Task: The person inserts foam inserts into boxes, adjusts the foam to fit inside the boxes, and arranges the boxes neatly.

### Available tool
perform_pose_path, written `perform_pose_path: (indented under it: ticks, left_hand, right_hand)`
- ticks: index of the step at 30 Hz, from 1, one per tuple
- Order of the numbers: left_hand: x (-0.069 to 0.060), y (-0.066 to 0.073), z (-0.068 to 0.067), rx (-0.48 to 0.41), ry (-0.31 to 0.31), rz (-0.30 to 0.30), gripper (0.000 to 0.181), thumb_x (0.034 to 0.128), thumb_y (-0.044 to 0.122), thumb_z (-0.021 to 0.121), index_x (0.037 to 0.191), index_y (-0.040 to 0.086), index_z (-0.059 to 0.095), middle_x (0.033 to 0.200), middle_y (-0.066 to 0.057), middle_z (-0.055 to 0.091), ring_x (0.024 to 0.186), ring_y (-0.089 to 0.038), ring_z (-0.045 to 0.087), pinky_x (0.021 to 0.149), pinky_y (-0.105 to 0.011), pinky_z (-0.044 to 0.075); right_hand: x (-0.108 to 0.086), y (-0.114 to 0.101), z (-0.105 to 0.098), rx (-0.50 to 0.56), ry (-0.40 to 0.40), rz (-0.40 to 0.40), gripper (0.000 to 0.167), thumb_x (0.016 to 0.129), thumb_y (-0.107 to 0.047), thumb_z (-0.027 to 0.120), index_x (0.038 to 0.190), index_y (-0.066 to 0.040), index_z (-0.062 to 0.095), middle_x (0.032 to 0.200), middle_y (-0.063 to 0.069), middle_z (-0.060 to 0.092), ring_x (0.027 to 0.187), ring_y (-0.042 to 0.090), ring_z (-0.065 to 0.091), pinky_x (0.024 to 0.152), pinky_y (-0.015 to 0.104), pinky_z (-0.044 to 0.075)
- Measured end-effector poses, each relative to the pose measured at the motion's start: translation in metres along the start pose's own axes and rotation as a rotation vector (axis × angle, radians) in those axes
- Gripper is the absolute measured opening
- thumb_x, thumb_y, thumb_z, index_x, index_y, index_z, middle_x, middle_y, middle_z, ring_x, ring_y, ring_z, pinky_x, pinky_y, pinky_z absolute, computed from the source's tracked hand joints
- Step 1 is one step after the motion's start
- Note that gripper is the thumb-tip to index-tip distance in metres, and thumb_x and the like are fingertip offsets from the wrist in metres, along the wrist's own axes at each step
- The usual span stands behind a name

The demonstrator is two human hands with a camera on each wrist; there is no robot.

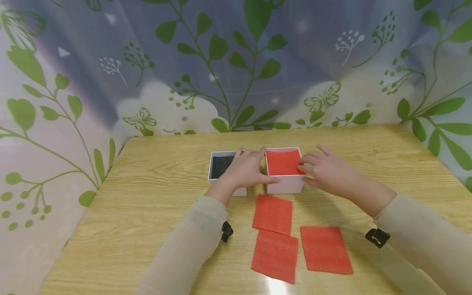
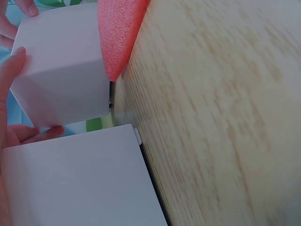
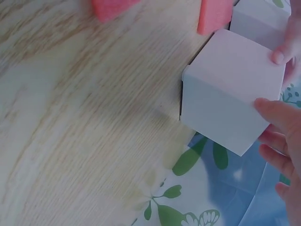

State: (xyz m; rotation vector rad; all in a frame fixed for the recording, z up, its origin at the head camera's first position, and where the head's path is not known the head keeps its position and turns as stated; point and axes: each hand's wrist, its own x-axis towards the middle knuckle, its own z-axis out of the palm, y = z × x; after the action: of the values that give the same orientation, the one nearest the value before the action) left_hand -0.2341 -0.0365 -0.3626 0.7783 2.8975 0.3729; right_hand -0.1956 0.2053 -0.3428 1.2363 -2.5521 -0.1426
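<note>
Three red squares [image 1: 274, 257], lower centre, lie outside; box [image 1: 284, 185], centre, already red inside, clamped between my left hand [image 1: 246, 169] and right hand [image 1: 330, 172].

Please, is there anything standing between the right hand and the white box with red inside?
Nothing visible does: the right hand touches the white box at its right side. The left hand is at the opposite side, and three loose red squares lie in front, not between.

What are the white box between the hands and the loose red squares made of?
White box: probably cardboard, possibly plastic; smooth, matte, with flat faces and crisp edges.
Red squares: perhaps foam or felt; matte, with a grainy surface.
</note>
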Motion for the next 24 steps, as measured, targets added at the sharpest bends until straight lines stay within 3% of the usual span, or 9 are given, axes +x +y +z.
perform_pose_path:
  ticks: [12, 24]
  left_hand:
    - [-0.0017, 0.0016, -0.0016, 0.0, 0.004, 0.001, 0.106, 0.0723, 0.072, 0.058, 0.149, 0.01, 0.021, 0.136, 0.0, 0.05, 0.129, -0.022, 0.037, 0.111, -0.048, 0.005]
    - [-0.0005, -0.0002, 0.0009, -0.008, 0.007, 0.001, 0.107, 0.0715, 0.073, 0.058, 0.15, 0.011, 0.02, 0.136, 0.0, 0.049, 0.129, -0.022, 0.037, 0.111, -0.047, 0.006]
  right_hand:
    - [-0.0035, -0.0043, -0.0001, 0.042, 0.127, -0.07, 0.022, 0.069, -0.006, 0.081, 0.089, -0.006, 0.071, 0.093, 0.006, 0.065, 0.092, 0.025, 0.06, 0.093, 0.057, 0.038]
    - [-0.0011, -0.0046, -0.0004, 0.096, 0.061, 0.024, 0.02, 0.073, -0.01, 0.079, 0.09, -0.006, 0.07, 0.092, 0.005, 0.066, 0.096, 0.026, 0.057, 0.1, 0.059, 0.028]
